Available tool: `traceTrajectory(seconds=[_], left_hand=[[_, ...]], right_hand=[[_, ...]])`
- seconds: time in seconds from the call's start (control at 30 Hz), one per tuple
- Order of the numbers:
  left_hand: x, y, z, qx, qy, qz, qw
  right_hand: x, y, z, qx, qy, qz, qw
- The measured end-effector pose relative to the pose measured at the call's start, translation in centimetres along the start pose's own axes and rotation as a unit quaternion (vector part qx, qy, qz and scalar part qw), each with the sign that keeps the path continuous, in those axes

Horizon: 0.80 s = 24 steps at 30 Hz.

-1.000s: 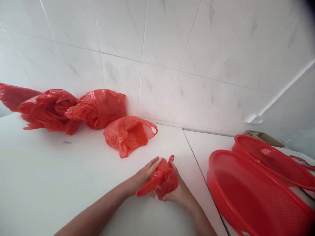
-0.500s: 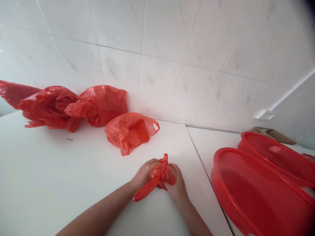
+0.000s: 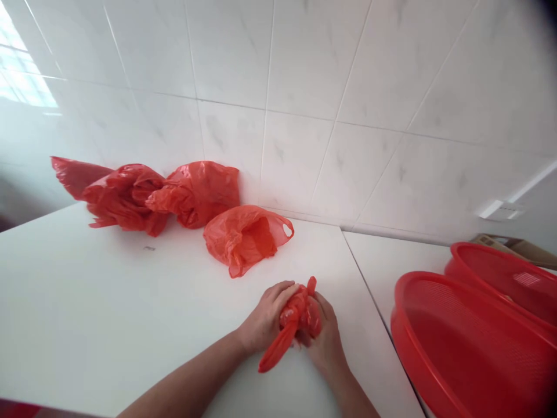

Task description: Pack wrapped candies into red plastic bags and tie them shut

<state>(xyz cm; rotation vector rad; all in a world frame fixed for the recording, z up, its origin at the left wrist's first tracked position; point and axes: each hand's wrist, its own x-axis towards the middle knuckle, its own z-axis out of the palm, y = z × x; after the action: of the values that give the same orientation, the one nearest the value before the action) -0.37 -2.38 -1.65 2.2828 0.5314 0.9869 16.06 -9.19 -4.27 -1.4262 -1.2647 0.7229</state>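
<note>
Between my two hands is a small red plastic bag [image 3: 300,310], bunched up and knotted, with one twisted end pointing toward me and a short tip sticking up at the back. My left hand [image 3: 270,313] is wrapped round its left side, and my right hand [image 3: 325,331] grips its right side. Whatever the bag contains is hidden. Just beyond my hands, a looser red plastic bag [image 3: 243,238] lies on the white table [image 3: 130,313] with its mouth gaping and a handle loop spread to the right.
Several crumpled red bags [image 3: 130,200] lie along the tiled wall [image 3: 304,133] at the back left. On the right stand two red mesh baskets [image 3: 470,342], with a cardboard box [image 3: 517,248] behind them. A seam [image 3: 369,284] runs between the tabletops.
The view has shifted left, so everything appears further right. My hands still hold the knotted bag, and the left fingers have moved further over its top.
</note>
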Motion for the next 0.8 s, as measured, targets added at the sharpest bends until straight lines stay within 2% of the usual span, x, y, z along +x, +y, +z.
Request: traceTrajectory(seconds=[0.07, 0.13, 0.2, 0.3, 0.37, 0.47, 0.57, 0.7, 0.8], left_hand=[[-0.3, -0.1, -0.2, -0.003, -0.010, 0.017, 1.000], [-0.4, 0.0, -0.4, -0.015, -0.016, 0.028, 0.999], [-0.4, 0.2, -0.3, -0.016, -0.010, 0.034, 0.999], [-0.5, 0.6, -0.1, -0.014, -0.002, 0.030, 0.999], [-0.6, 0.8, 0.0, -0.010, -0.007, 0.035, 0.999], [-0.7, 0.6, 0.3, 0.003, -0.014, 0.068, 0.998], [-0.9, -0.1, 0.4, 0.023, -0.003, 0.102, 0.994], [-1.1, -0.6, 0.5, 0.052, 0.051, 0.124, 0.990], [-1.0, 0.0, 0.4, 0.051, 0.034, 0.167, 0.984]], right_hand=[[-0.2, 0.0, -0.4, -0.045, 0.025, -0.076, 0.996], [-0.4, 0.0, -0.9, -0.046, 0.015, -0.111, 0.993], [-0.4, 0.2, -1.5, 0.004, 0.001, -0.087, 0.996], [0.8, 0.7, -2.5, 0.079, 0.046, -0.005, 0.996], [2.0, 0.7, -3.0, 0.094, 0.059, 0.055, 0.992], [3.9, 0.1, -3.0, 0.090, -0.005, 0.116, 0.989], [4.9, -0.2, -2.3, 0.077, -0.031, 0.137, 0.987], [5.4, 0.7, -2.1, 0.018, 0.046, 0.127, 0.991], [5.8, 1.6, -2.9, -0.062, 0.100, 0.119, 0.986]])
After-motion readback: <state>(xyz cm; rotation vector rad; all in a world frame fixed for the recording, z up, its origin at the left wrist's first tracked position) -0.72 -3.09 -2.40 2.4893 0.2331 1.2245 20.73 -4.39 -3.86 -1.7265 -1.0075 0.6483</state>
